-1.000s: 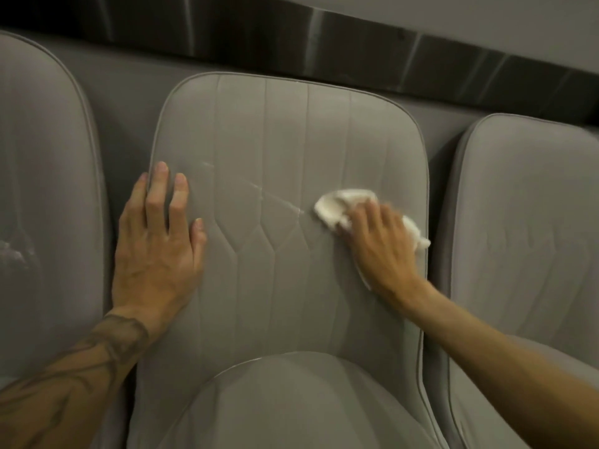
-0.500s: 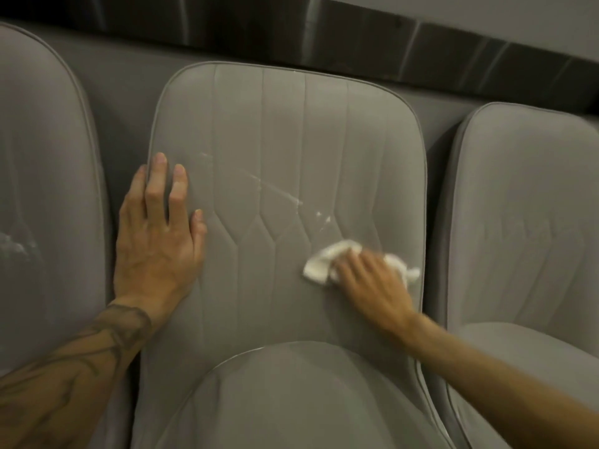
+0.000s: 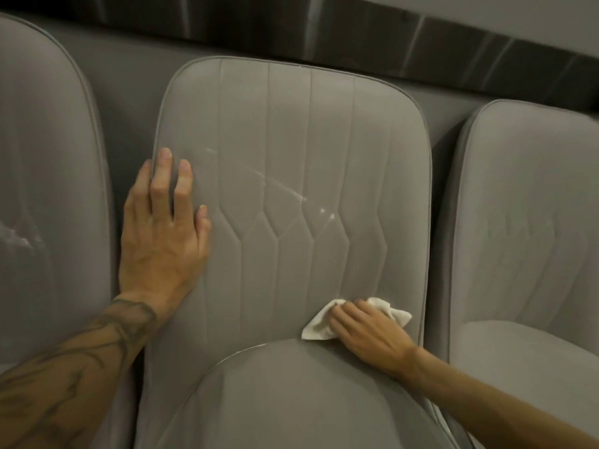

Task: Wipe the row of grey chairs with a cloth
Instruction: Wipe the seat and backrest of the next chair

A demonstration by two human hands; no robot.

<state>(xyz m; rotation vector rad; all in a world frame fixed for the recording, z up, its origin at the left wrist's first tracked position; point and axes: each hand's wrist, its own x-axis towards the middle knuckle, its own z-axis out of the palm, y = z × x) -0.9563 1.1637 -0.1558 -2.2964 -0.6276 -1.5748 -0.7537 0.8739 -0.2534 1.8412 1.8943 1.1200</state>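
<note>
The middle grey chair (image 3: 291,131) fills the view, its stitched backrest facing me and its seat cushion (image 3: 291,400) below. A pale streak (image 3: 285,189) with small white specks runs across the backrest. My left hand (image 3: 162,238) lies flat, fingers straight, on the backrest's left edge. My right hand (image 3: 366,332) presses a white cloth (image 3: 316,328) against the lower right of the backrest, just above the seat cushion. The cloth shows on both sides of my fingers.
Another grey chair (image 3: 48,189) stands at the left with a whitish smear on its back. A third grey chair (image 3: 525,222) stands at the right. A grey wall with a dark shiny strip (image 3: 356,37) runs behind the row.
My right hand has slid the cloth down the backrest from mid-height to just above the seat. My left hand has stayed on the left edge.
</note>
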